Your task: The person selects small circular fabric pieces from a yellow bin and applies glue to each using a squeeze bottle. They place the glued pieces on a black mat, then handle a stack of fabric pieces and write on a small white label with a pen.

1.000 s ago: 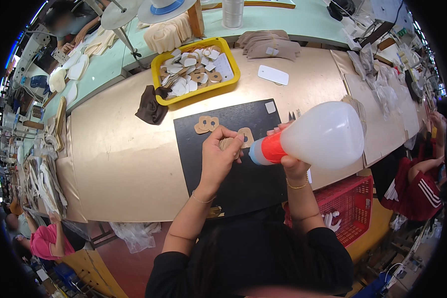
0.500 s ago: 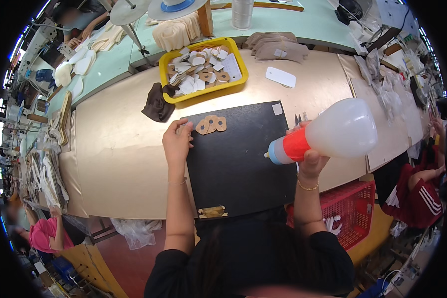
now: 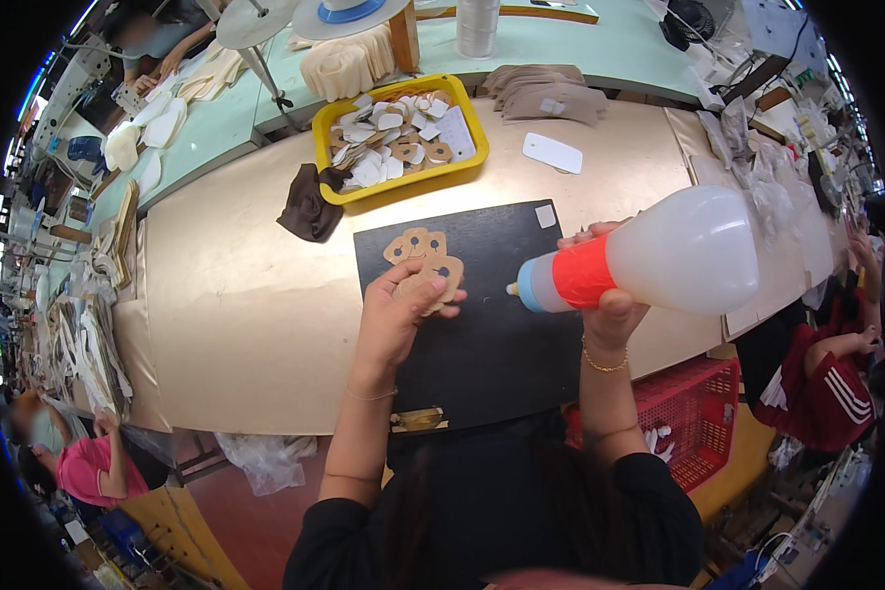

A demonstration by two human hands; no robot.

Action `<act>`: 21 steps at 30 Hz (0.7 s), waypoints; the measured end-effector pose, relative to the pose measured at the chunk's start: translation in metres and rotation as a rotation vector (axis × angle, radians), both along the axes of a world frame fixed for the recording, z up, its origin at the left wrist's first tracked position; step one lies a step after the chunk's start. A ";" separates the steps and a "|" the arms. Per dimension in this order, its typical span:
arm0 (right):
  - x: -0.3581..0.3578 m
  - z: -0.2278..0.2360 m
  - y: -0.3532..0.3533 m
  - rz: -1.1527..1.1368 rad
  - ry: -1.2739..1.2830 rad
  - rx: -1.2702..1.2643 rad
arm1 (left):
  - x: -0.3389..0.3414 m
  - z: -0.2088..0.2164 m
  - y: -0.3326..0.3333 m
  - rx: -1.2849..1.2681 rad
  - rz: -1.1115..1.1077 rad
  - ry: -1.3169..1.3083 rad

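In my left hand (image 3: 395, 313) is a tan cutout piece (image 3: 447, 267) with a dark keyhole-shaped opening, pinched between thumb and fingers above the black board (image 3: 501, 344). More tan cutouts (image 3: 418, 242) of that shape lie overlapped on the board just beyond it. My right hand (image 3: 612, 307) grips a squeeze bottle (image 3: 678, 251), whitish and see-through with a red band and a light blue cap. The bottle lies tilted on its side, its small nozzle pointing left toward the held piece but apart from it.
A yellow tray (image 3: 403, 187) of white and tan pieces stands beyond the board, a dark brown cloth (image 3: 311, 205) beside it. A white flat piece (image 3: 552, 153) and stacked tan panels (image 3: 546, 90) lie farther right. A red crate (image 3: 698, 418) sits below the table. Other people work around.
My left hand has moved right and nearer from the board's left edge, and a tan cutout now shows in its fingers. The bottle has tipped flatter, its nozzle shifting slightly left.
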State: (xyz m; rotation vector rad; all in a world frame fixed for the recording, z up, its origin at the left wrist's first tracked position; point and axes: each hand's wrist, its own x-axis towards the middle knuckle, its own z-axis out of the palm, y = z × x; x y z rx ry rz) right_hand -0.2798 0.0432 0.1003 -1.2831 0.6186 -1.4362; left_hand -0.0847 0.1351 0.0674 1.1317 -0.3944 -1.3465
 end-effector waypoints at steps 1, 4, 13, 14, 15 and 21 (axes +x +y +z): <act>0.003 0.001 -0.001 0.019 -0.034 -0.034 | -0.004 0.001 -0.001 -0.019 -0.022 -0.031; 0.010 0.003 -0.004 0.087 -0.098 -0.084 | -0.012 0.005 -0.002 -0.022 -0.080 -0.131; 0.018 0.004 0.000 0.187 0.081 -0.078 | -0.023 0.019 -0.002 0.023 -0.195 -0.208; 0.019 0.001 -0.001 0.191 0.095 -0.105 | -0.023 0.019 -0.002 0.021 -0.202 -0.207; 0.019 -0.001 -0.002 0.194 0.109 -0.133 | -0.023 0.020 -0.002 0.021 -0.210 -0.211; 0.015 -0.008 -0.003 0.202 0.198 -0.252 | -0.028 0.021 0.004 0.036 -0.237 -0.215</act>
